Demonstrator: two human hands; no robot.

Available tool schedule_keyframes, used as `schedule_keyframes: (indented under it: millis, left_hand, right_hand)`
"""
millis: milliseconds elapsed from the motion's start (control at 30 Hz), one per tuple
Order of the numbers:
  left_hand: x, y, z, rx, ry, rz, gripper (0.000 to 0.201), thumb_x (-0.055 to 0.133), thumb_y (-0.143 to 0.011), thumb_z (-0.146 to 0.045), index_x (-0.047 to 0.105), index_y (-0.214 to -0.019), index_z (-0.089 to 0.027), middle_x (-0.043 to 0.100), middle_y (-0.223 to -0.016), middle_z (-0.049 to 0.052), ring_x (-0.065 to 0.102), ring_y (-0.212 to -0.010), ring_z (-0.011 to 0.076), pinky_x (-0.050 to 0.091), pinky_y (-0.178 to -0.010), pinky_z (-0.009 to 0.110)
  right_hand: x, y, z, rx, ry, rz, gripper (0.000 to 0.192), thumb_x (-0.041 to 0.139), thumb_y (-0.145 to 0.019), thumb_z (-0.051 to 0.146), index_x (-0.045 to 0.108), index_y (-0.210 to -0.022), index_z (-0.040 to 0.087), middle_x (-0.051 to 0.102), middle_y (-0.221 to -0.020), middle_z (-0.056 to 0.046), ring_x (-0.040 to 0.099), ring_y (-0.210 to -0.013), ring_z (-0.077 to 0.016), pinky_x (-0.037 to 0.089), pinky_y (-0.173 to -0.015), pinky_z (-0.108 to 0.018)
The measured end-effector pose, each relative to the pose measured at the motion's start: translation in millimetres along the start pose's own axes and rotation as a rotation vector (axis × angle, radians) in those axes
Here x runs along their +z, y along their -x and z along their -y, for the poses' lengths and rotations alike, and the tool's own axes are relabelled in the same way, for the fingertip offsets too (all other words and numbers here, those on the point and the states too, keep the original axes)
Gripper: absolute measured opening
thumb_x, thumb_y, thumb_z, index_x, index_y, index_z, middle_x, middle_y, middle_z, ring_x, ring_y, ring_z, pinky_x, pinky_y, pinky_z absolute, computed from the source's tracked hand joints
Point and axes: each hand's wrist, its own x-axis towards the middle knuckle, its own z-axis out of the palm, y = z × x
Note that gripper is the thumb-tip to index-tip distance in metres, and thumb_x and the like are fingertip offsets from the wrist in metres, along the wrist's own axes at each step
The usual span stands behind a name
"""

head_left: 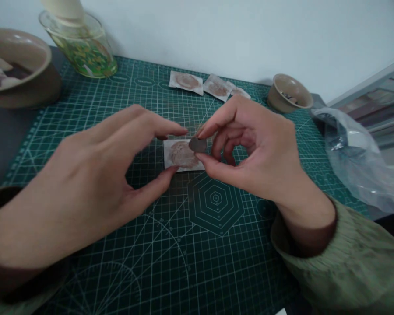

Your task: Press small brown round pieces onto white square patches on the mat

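"Dark-green gridded cutting mat below, plain pale wall behind. What do we find at the middle?"

"We find a white rectangular packet with a round brown patch, lying flat between the hands. The left hand is spread, forefinger by the far edge, thumb at the near one. We judge that it frames the packet against sliding; whether it presses, we cannot tell."

"And the right hand?"

"We record it pinching a flat, dull-grey, roundish piece between thumb and forefinger, over the packet's right end. The edge hold, we judge, leaves its broad face free. Its material we cannot establish."

"What stands around?"

"Along the far side we note similar brown-marked white packets, apparently set back from the hands' space. To their right stands a small, round beige bowl holding small pieces, presumably kept on that side for the right hand."
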Motion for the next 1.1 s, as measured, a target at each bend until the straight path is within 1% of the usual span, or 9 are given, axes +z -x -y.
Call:
schedule_keyframes:
  millis: [67,133,233,367,433,600,833,967,1100]
  left_hand:
    - [0.5,-4,5,0.097,-0.080,0.017,0.032,0.055,-0.124,-0.037,0.068,-0.149,-0.023,0.076,-0.146,0.008,0.074,-0.135,0.0304,0.066,-0.118,0.052]
    - [1.5,-5,9,0.141,-0.122,0.040,0.032,0.052,-0.125,-0.041,0.071,-0.142,-0.023,0.078,-0.143,0.009,0.074,-0.136,0.0334,0.066,-0.119,0.056]
    - [2.8,-4,12,0.150,-0.129,0.040,0.034,0.051,-0.124,-0.046,0.074,-0.139,-0.025,0.079,-0.140,0.010,0.075,-0.132,0.0347,0.070,-0.114,0.057]
    - [2.3,-3,9,0.174,-0.191,0.042,0.034,0.050,-0.124,-0.037,0.073,-0.138,-0.017,0.079,-0.138,0.014,0.075,-0.129,0.0350,0.072,-0.110,0.058]
    - [1.2,-4,7,0.165,-0.186,0.038,0.033,0.051,-0.124,-0.038,0.074,-0.137,-0.018,0.079,-0.138,0.014,0.076,-0.128,0.0345,0.072,-0.109,0.057]
    - [-0.3,-4,5,0.134,-0.152,0.061,0.033,0.050,-0.124,-0.035,0.075,-0.138,-0.019,0.080,-0.139,0.013,0.074,-0.129,0.0337,0.072,-0.112,0.057]
    - [2.9,-2,8,0.128,-0.150,0.050,0.034,0.050,-0.124,-0.045,0.072,-0.140,-0.026,0.080,-0.140,0.010,0.075,-0.131,0.0331,0.071,-0.112,0.054]
    - [2.3,-2,7,0.164,-0.186,0.034,0.033,0.048,-0.125,-0.040,0.071,-0.140,-0.021,0.079,-0.138,0.013,0.075,-0.129,0.0330,0.072,-0.108,0.053]
    - [2.6,-3,7,0.160,-0.159,0.029,0.033,0.051,-0.123,-0.040,0.074,-0.138,-0.021,0.080,-0.137,0.012,0.075,-0.129,0.0321,0.071,-0.111,0.052]
  right_hand:
    - [0,-2,-4,-0.026,0.073,0.010,0.031,0.091,-0.088,0.014,0.066,-0.100,0.028,0.077,-0.087,0.005,0.067,-0.062,-0.0137,0.054,-0.060,-0.034]
    - [0,-3,-6,-0.029,0.182,0.059,0.029,0.085,-0.088,0.012,0.064,-0.101,0.027,0.070,-0.081,0.006,0.065,-0.063,-0.0147,0.052,-0.064,-0.035]
    - [-1,-2,-8,-0.057,0.357,0.136,0.022,0.076,-0.089,0.013,0.064,-0.103,0.025,0.071,-0.086,0.002,0.068,-0.075,-0.0187,0.049,-0.069,-0.036]
    - [-2,0,-7,-0.100,0.510,0.161,0.021,0.071,-0.090,0.011,0.068,-0.106,0.023,0.076,-0.098,-0.004,0.068,-0.083,-0.0223,0.046,-0.071,-0.037]
    - [-1,0,-6,-0.121,0.501,0.184,0.023,0.071,-0.091,0.010,0.071,-0.111,0.022,0.078,-0.101,-0.005,0.069,-0.083,-0.0222,0.046,-0.071,-0.036]
    - [0,-2,-6,-0.121,0.303,0.216,0.028,0.077,-0.099,0.015,0.078,-0.127,0.021,0.079,-0.095,0.000,0.067,-0.072,-0.0167,0.050,-0.067,-0.033]
    - [0,-5,-14,-0.185,0.368,0.175,0.011,0.085,-0.107,0.024,0.081,-0.117,0.020,0.082,-0.103,-0.004,0.071,-0.082,-0.0195,0.051,-0.073,-0.036]
    - [4,-5,-15,-0.180,0.370,0.169,0.009,0.082,-0.106,0.020,0.080,-0.114,0.021,0.081,-0.102,-0.002,0.067,-0.079,-0.0181,0.049,-0.072,-0.035]
    - [6,-4,-16,-0.172,0.377,0.159,0.019,0.076,-0.103,0.017,0.078,-0.120,0.023,0.080,-0.109,-0.004,0.065,-0.080,-0.0189,0.048,-0.072,-0.036]
